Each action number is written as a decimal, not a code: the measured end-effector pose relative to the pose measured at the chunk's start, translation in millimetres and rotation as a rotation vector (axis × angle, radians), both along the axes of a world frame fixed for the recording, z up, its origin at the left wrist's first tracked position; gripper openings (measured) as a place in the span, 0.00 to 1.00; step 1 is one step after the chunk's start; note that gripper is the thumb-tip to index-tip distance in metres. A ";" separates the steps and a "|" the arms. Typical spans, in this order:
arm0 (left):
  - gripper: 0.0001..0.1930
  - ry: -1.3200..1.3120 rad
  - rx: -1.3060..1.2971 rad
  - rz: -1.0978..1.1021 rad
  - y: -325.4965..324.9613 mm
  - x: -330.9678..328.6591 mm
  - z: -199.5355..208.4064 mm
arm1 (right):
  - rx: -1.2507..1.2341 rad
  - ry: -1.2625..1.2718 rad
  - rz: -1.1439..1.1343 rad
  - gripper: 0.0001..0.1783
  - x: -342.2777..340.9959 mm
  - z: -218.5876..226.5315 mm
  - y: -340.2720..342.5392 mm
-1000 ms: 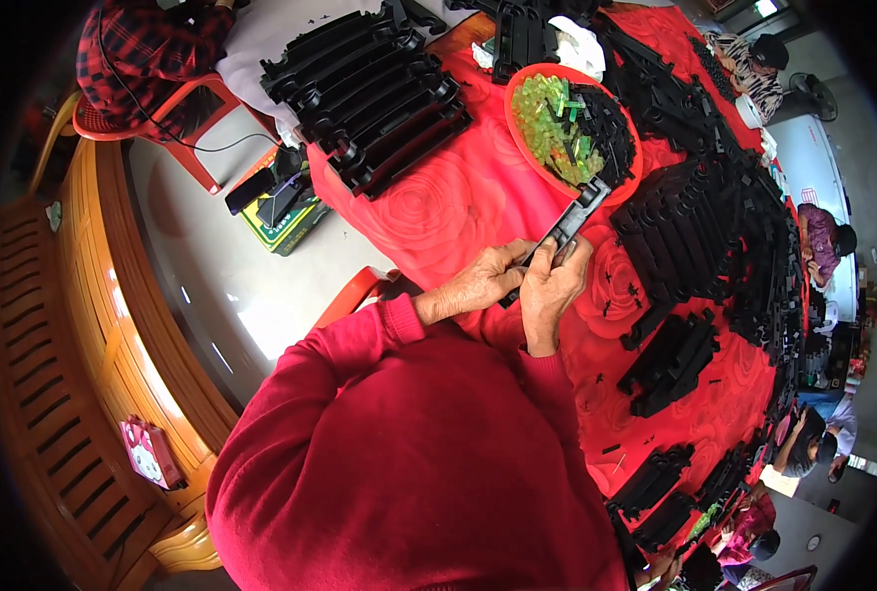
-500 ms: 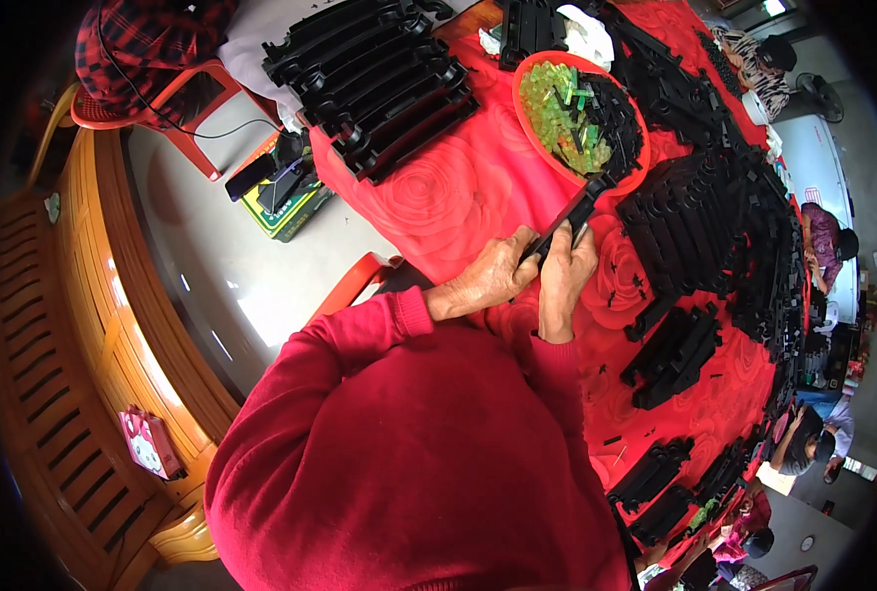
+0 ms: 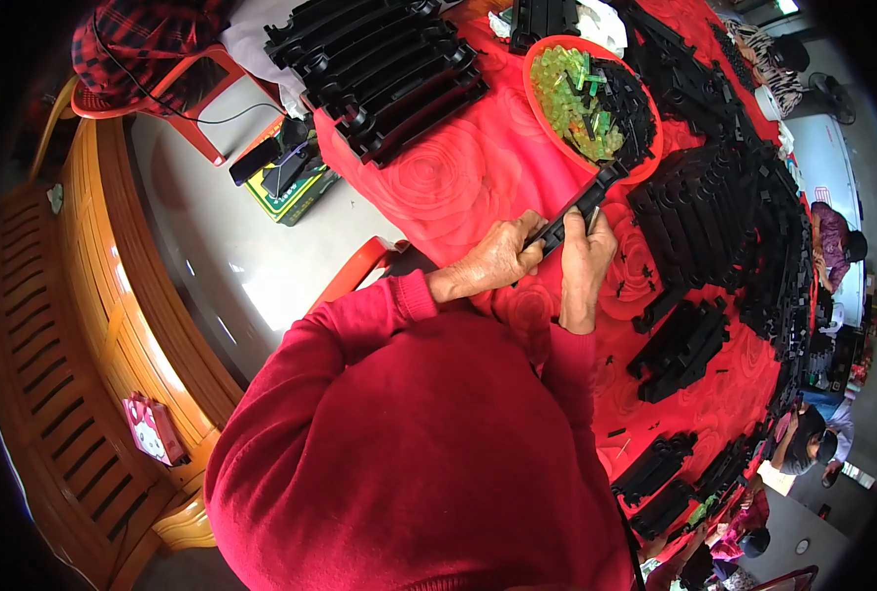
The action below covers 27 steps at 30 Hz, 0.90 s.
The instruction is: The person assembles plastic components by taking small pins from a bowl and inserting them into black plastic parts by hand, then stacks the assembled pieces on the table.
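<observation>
A long black plastic part (image 3: 582, 206) lies slantwise between my hands, its far end near the rim of an orange-red bowl (image 3: 530, 94). My left hand (image 3: 497, 260) is closed around its near end. With bent fingers, my right hand (image 3: 586, 258) grips the middle of the part from the right side. A thin pale sliver shows by the right fingertips; what it is I cannot make out. Translucent yellow-green pieces (image 3: 562, 84) fill the left of the bowl, and small black pieces (image 3: 627, 116) fill its right.
A row of black plastic parts (image 3: 384, 84) stands at the far left of the red-covered table (image 3: 438, 187). More black parts (image 3: 689, 217) are stacked right of my hands, with another cluster (image 3: 682, 350) nearer. A red chair (image 3: 345, 276) is at my left. Other people sit along the right.
Both hands and the black part have shifted slightly right in the picture. My right hand sits a little farther from the left, and more of the part shows between them. The view has shifted slightly.
</observation>
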<state>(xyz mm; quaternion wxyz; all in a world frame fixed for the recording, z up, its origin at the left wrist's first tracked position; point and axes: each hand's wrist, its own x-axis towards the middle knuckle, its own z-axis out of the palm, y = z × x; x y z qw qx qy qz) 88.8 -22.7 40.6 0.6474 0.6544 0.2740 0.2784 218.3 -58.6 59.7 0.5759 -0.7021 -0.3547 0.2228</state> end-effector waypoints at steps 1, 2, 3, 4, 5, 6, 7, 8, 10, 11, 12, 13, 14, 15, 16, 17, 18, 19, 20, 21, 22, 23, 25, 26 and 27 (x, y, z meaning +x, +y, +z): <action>0.09 -0.005 -0.025 -0.014 0.2 0.4 -2.2 | -0.004 0.002 0.000 0.09 1.2 1.8 -0.2; 0.09 -0.002 -0.029 -0.014 0.2 0.6 -2.8 | -0.022 0.004 0.017 0.08 2.3 2.8 0.2; 0.06 -0.019 -0.074 -0.012 0.1 0.6 -3.0 | -0.039 0.007 0.034 0.08 2.2 4.2 0.2; 0.05 -0.035 -0.118 -0.009 -0.3 0.5 -3.2 | -0.055 0.000 0.030 0.08 0.2 6.1 -0.7; 0.05 -0.033 -0.119 -0.010 0.0 0.9 -3.1 | -0.056 0.002 0.029 0.08 -0.4 5.2 -0.6; 0.05 -0.036 -0.138 -0.010 0.1 1.2 -3.0 | -0.077 -0.030 0.009 0.09 -0.8 4.1 -0.2; 0.04 -0.039 -0.156 -0.009 0.3 1.2 -3.0 | -0.098 -0.061 -0.010 0.09 -1.5 3.3 0.0; 0.04 -0.038 -0.157 -0.009 0.5 1.1 -3.1 | -0.098 -0.060 -0.010 0.09 -2.7 3.2 -0.1; 0.05 -0.027 -0.146 -0.020 1.0 0.8 -3.3 | -0.086 -0.065 -0.046 0.10 -5.4 4.3 -0.2; 0.05 -0.026 -0.145 -0.019 1.5 0.8 -3.6 | -0.085 -0.064 -0.045 0.10 -6.5 5.0 -0.1; 0.05 -0.023 -0.160 -0.028 2.0 0.9 -4.1 | -0.099 -0.089 -0.060 0.10 -7.4 5.9 -0.2; 0.05 -0.020 -0.174 -0.037 2.3 1.0 -4.2 | -0.112 -0.114 -0.076 0.11 -8.4 7.1 -0.2; 0.05 -0.019 -0.173 -0.038 2.4 0.7 -2.7 | -0.111 -0.113 -0.077 0.11 -9.8 9.3 -0.3; 0.05 -0.017 -0.187 -0.048 2.6 0.0 0.0 | -0.125 -0.133 -0.088 0.11 -11.5 11.9 -0.4; 0.06 -0.014 -0.202 -0.059 2.6 -0.4 1.5 | -0.138 -0.153 -0.099 0.11 -12.9 13.1 -0.6; 0.06 -0.013 -0.199 -0.063 2.4 -0.3 1.9 | -0.136 -0.153 -0.103 0.11 -13.8 13.1 -0.9; 0.06 -0.032 -0.195 -0.065 2.0 -0.1 1.8 | -0.115 -0.181 -0.116 0.11 -14.5 12.6 -1.3; 0.07 -0.051 -0.192 -0.066 1.8 0.2 1.3 | -0.094 -0.209 -0.130 0.11 -15.1 11.9 -1.8; 0.07 -0.051 -0.190 -0.069 1.3 1.1 -2.6 | -0.092 -0.209 -0.132 0.11 -15.4 10.6 -2.0; 0.07 -0.082 -0.187 -0.059 0.5 2.3 -9.5 | -0.084 -0.230 -0.140 0.10 -15.5 8.8 -2.0; 0.07 -0.113 -0.184 -0.048 -0.2 3.4 -14.5 | -0.077 -0.250 -0.148 0.10 -15.7 8.2 -2.1; 0.07 -0.112 -0.183 -0.049 -0.5 4.0 -16.8 | -0.075 -0.249 -0.149 0.10 -16.3 8.5 -2.5; 0.07 -0.149 -0.186 -0.049 -1.0 5.0 -20.3 | -0.066 -0.218 -0.128 0.10 -17.6 9.7 -4.3; 0.07 -0.148 -0.185 -0.051 -1.1 5.2 -20.4 | -0.064 -0.217 -0.130 0.10 -18.3 8.6 -4.9; 0.06 -0.179 -0.172 -0.041 -1.3 5.5 -20.4 | -0.023 -0.267 -0.138 0.10 -18.8 6.6 -5.6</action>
